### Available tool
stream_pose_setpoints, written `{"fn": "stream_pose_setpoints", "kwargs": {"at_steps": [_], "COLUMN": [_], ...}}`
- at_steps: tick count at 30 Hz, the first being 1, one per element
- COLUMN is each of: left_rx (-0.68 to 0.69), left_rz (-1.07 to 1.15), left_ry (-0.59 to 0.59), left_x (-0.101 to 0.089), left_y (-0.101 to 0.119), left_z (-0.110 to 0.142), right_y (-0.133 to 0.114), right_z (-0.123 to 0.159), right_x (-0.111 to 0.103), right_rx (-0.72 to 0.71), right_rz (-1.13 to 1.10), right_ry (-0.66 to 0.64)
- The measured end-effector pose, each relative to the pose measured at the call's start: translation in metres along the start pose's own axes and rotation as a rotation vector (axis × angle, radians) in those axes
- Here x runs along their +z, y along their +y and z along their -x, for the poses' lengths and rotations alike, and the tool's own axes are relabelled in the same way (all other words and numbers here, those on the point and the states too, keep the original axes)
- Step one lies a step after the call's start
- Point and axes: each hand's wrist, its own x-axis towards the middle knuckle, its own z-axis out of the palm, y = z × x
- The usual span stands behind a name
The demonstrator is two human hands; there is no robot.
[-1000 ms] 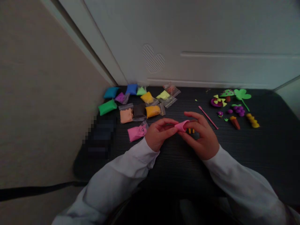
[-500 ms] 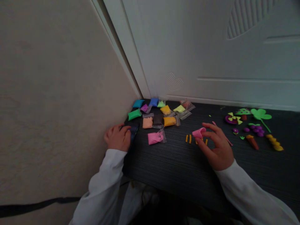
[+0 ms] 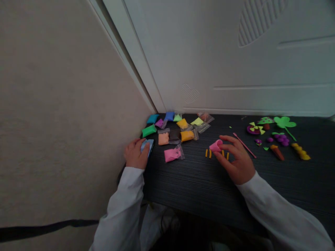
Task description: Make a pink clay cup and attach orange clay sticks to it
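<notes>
A smartphone (image 3: 149,145) with a lit, bluish screen is at the left end of the dark table. My left hand (image 3: 136,153) grips it, the fingers curled along its left side. My right hand (image 3: 234,158) pinches a curled piece of pink clay (image 3: 215,145), rolled like a small cone with an open end, between thumb and fingers. Just under that piece lie several short orange-yellow clay strips (image 3: 210,153), some partly hidden by it. Right beside my right hand a thin pink stick tool (image 3: 245,145) rests on the table.
Several bags of coloured clay stand left of centre, among them a pink bag (image 3: 172,154) and an orange one (image 3: 187,135). Finished clay pieces lie at the right: a green clover (image 3: 284,122), purple grapes (image 3: 282,139), a yellow twist (image 3: 300,152). A white door (image 3: 209,59) borders the back.
The phone screen has gone from dark to lit, and my left hand has shifted on it. My right hand still pinches the pink clay. The view has turned slightly.
</notes>
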Motion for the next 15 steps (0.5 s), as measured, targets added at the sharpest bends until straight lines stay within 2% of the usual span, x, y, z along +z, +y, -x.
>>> {"fn": "stream_pose_setpoints", "kwargs": {"at_steps": [3,4,6,7,9,12,15], "left_rx": [0.117,0.145,0.150,0.158,0.144,0.069,-0.046], "left_rz": [0.222,0.491,0.863,0.963,1.119,1.276,1.427], "left_ry": [-0.085,-0.198,-0.559,-0.736,-0.936,-1.076,-1.143], "left_x": [0.002,0.006,0.017,0.023,0.036,0.052,0.062], "left_y": [0.040,0.058,0.094,0.112,0.140,0.162,0.163], "left_z": [0.015,0.020,0.029,0.032,0.037,0.040,0.039], "right_y": [-0.004,-0.005,-0.005,-0.004,-0.002,0.002,0.003], "right_z": [0.000,-0.001,-0.002,-0.003,-0.004,-0.006,-0.008], "right_x": [-0.002,-0.003,-0.004,-0.005,-0.006,-0.006,-0.005], "right_rx": [0.036,0.046,0.052,0.047,0.032,0.022,0.017], "right_rz": [-0.063,-0.078,-0.082,-0.072,-0.047,-0.024,0.006], "right_ry": [-0.027,-0.031,-0.032,-0.025,-0.007,0.025,0.039]}}
